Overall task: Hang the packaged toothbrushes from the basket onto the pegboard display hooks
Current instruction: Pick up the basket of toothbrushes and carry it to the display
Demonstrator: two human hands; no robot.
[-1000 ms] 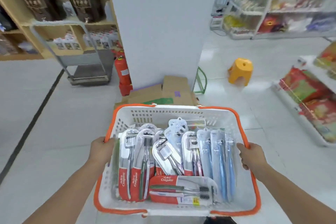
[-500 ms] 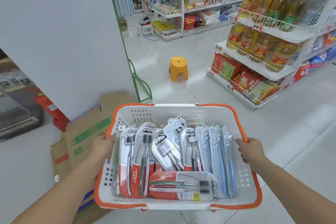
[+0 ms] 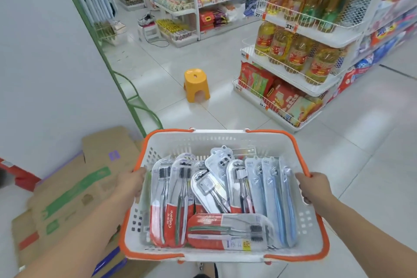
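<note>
I carry a white basket (image 3: 225,141) with orange handles in front of me. My left hand (image 3: 133,181) grips its left rim and my right hand (image 3: 314,187) grips its right rim. Inside lie several packaged toothbrushes (image 3: 216,201): red-and-clear packs at the left and front, pale blue packs (image 3: 274,198) along the right side. No pegboard with hooks can be made out clearly.
A white wall (image 3: 45,63) with a green metal frame (image 3: 126,88) stands on the left, with flattened cardboard boxes (image 3: 74,189) at its foot. A yellow stool (image 3: 196,84) sits on the tiled floor ahead. Shelves of oil bottles (image 3: 300,47) stand at the right.
The view has swung right, from the wall and cart toward the aisle with the oil shelves. Both hands keep the same hold on the basket.
</note>
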